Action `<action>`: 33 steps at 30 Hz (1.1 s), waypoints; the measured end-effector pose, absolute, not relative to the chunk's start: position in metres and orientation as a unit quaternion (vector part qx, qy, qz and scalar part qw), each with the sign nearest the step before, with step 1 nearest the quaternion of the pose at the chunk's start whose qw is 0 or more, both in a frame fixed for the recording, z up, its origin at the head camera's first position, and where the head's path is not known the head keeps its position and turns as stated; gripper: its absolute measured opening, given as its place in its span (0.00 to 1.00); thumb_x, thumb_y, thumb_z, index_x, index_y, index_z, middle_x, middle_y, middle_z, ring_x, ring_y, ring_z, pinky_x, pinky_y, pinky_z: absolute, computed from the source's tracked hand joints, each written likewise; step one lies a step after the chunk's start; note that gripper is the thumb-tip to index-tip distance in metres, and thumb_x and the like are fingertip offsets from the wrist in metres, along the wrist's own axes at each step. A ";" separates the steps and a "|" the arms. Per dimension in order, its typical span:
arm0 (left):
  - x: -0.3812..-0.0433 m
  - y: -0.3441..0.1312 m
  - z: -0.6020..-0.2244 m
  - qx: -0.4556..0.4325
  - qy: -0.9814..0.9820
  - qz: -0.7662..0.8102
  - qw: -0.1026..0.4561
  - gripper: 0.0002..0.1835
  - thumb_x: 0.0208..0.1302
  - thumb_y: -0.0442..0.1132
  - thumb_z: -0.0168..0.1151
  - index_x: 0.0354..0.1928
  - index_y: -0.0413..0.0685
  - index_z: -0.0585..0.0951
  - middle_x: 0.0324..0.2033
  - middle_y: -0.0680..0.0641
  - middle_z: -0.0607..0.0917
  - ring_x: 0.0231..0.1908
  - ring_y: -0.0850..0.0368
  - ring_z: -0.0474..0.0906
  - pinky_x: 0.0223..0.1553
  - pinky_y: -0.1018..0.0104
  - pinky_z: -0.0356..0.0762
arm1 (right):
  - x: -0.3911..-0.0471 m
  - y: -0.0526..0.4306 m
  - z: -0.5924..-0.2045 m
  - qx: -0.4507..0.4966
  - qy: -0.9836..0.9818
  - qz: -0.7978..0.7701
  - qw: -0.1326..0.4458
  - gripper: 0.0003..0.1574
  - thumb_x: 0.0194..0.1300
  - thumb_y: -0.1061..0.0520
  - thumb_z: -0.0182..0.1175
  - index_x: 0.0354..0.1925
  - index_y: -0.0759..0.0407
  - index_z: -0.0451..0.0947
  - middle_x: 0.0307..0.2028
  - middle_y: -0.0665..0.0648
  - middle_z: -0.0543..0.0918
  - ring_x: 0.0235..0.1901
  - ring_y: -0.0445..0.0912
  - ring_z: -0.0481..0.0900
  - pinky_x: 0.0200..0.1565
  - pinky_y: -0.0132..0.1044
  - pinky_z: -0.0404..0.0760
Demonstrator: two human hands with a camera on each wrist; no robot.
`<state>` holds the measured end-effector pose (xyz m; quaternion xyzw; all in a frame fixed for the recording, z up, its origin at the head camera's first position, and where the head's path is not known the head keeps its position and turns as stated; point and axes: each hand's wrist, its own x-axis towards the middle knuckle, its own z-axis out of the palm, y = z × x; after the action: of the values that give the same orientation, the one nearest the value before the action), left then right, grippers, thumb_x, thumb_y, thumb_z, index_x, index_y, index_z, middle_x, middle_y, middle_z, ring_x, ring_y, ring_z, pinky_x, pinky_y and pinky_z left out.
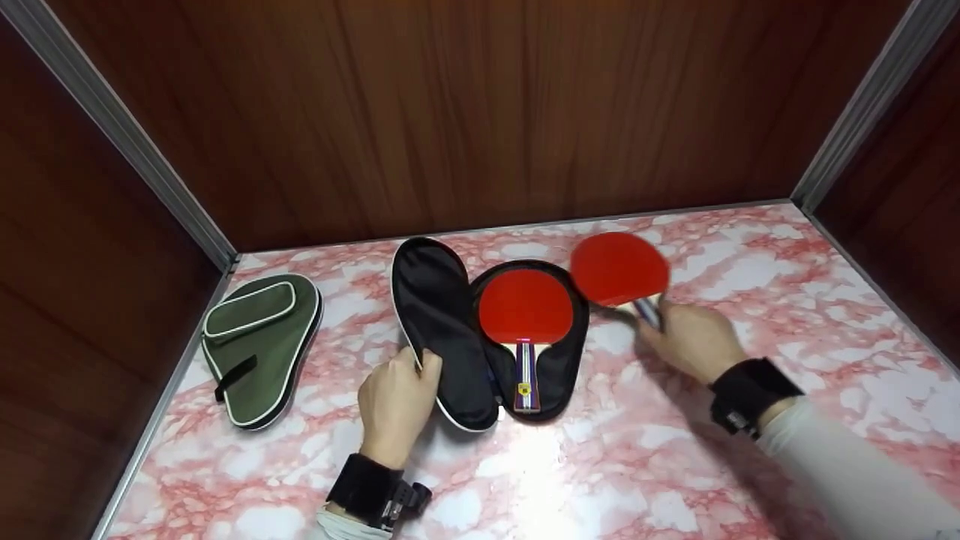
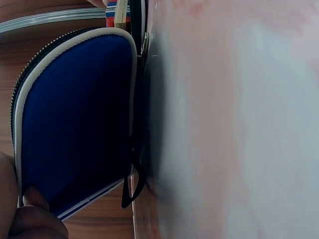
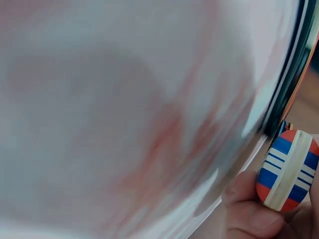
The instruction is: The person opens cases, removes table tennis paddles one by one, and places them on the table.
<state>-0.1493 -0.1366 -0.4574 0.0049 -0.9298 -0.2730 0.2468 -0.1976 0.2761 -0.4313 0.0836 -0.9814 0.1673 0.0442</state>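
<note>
In the head view my left hand (image 1: 399,405) pinches the edge of the raised cover flap of a table tennis paddle case (image 1: 442,330), black inside with white piping. The flap's outer side (image 2: 75,114) shows blue in the left wrist view. In the opened case lies a red paddle (image 1: 525,306), its striped handle pointing toward me. To the right of the case my right hand (image 1: 697,337) grips a second red paddle (image 1: 619,268) by the handle, held above the table. That handle's striped butt end (image 3: 289,172) shows in the right wrist view, fingers curled around it.
On the left of the marble-patterned table (image 1: 600,472) lies a closed green paddle case (image 1: 262,352) with white piping and a black strap. Dark wooden panels (image 1: 495,112) wall the table at the back and both sides.
</note>
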 end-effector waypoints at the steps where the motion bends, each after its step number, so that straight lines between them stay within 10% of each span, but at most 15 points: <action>1: -0.149 -0.137 -0.458 0.005 -0.930 -0.272 0.247 0.22 0.73 0.45 0.61 0.19 0.52 0.70 0.15 0.40 0.79 0.23 0.30 0.83 0.25 0.38 0.75 | -0.201 0.284 -0.431 0.077 -0.982 0.164 0.045 0.20 0.80 0.46 0.60 0.38 0.61 0.77 0.24 0.56 0.79 0.25 0.55 0.81 0.34 0.59 0.82; 33: -0.149 -0.136 -0.459 0.004 -0.931 -0.262 0.255 0.21 0.70 0.44 0.62 0.18 0.53 0.70 0.13 0.42 0.77 0.20 0.32 0.81 0.23 0.39 0.74 | -0.253 0.408 -0.427 -0.034 -0.994 0.090 -0.058 0.28 0.81 0.45 0.52 0.27 0.62 0.74 0.21 0.59 0.72 0.24 0.57 0.73 0.26 0.47 0.76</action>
<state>-0.1494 -0.1361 -0.4591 0.0039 -0.9307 -0.2623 0.2549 -0.2530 0.4078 -0.4275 -0.0342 -0.9936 0.0902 -0.0581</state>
